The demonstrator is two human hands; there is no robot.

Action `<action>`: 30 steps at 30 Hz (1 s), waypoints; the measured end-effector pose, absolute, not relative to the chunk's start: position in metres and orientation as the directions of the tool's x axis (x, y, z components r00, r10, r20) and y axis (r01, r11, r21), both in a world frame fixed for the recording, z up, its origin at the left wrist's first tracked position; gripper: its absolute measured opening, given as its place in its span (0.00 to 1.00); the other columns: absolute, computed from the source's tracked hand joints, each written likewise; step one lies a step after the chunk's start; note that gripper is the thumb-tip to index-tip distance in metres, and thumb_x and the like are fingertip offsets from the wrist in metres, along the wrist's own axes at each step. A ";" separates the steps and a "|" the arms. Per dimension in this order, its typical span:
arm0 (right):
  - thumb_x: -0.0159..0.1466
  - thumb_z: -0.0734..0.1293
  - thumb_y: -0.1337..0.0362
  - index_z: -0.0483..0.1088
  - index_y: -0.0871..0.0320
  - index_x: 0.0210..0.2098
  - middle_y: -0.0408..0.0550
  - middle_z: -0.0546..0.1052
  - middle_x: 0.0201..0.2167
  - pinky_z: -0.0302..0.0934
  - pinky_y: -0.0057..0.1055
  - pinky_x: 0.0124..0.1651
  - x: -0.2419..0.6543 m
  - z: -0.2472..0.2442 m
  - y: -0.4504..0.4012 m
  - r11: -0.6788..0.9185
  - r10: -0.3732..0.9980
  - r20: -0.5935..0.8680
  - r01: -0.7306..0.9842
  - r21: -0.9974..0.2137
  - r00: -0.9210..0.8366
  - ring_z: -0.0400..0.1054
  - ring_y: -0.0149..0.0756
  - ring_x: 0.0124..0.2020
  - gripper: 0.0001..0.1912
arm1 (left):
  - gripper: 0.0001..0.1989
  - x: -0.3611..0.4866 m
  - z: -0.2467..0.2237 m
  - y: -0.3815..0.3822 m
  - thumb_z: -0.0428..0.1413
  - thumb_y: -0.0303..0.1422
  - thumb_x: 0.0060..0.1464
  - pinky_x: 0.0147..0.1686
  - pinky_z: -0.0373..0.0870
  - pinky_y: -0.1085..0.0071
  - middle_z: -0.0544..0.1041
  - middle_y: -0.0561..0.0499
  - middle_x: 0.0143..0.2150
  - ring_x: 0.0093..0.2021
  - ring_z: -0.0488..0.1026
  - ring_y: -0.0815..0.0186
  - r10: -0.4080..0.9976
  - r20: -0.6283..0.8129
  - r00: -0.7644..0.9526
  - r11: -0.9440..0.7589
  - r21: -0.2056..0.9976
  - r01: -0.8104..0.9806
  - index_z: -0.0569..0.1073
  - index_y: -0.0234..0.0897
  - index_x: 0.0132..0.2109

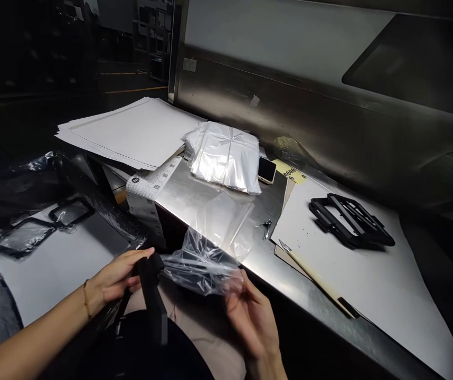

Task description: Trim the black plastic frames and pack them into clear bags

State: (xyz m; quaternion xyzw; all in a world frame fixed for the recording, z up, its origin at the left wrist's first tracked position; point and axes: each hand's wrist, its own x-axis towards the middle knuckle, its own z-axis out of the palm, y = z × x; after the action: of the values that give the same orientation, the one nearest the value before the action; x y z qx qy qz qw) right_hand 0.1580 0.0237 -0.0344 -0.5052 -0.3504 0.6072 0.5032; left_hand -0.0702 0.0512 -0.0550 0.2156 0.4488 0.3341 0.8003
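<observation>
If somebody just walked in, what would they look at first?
Probably the crinkly clear plastic bag in the right hand, low in the middle. Next, maybe the shiny tied bundle on the metal table, and the black frames on white paper at the right.

One head-worn camera looks forward and down, close above the left hand [116,275] and right hand [253,317].

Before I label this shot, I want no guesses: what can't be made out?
All in the head view:
Right hand: fingertips blurred against the clear bag.
Printed sheet: text too small.
Phone: left side hidden by the tied bundle.
Left forearm: cut off by the picture's edge.
</observation>
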 end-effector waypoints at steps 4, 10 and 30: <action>0.52 0.66 0.53 0.56 0.57 0.21 0.34 0.53 0.16 0.46 0.23 0.17 0.172 -0.042 0.001 -0.332 0.930 -0.367 -0.356 -0.873 0.034 0.47 0.22 0.15 0.18 | 0.20 -0.065 -0.064 0.044 0.47 0.47 0.53 0.12 0.45 0.81 0.55 0.62 0.15 0.12 0.48 0.81 0.686 -0.625 0.372 0.724 0.633 -0.273 0.64 0.33 0.24; 0.60 0.62 0.61 0.60 0.61 0.25 0.33 0.60 0.18 0.47 0.19 0.16 0.182 -0.074 -0.009 -0.260 0.916 -0.347 -0.360 -0.896 0.202 0.49 0.18 0.14 0.12 | 0.20 -0.066 -0.058 0.039 0.52 0.38 0.52 0.16 0.49 0.79 0.64 0.53 0.33 0.20 0.59 0.78 0.668 -0.634 0.389 0.720 0.683 -0.123 0.63 0.41 0.52; 0.58 0.64 0.59 0.63 0.57 0.23 0.40 0.64 0.20 0.50 0.25 0.24 0.203 -0.092 -0.077 -0.218 0.975 -0.219 0.215 -0.952 0.020 0.55 0.26 0.20 0.11 | 0.07 -0.011 -0.115 0.017 0.52 0.33 0.54 0.14 0.56 0.81 0.63 0.59 0.22 0.17 0.58 0.79 0.606 -0.637 0.477 0.506 0.771 0.387 0.67 0.31 0.33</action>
State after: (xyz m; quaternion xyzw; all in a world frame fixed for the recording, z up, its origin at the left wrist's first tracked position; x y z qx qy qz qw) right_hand 0.2026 -0.0768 -0.0916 -0.6027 -0.4938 0.4960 0.3833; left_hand -0.0108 0.0170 -0.1153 0.4909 0.5055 0.0778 0.7052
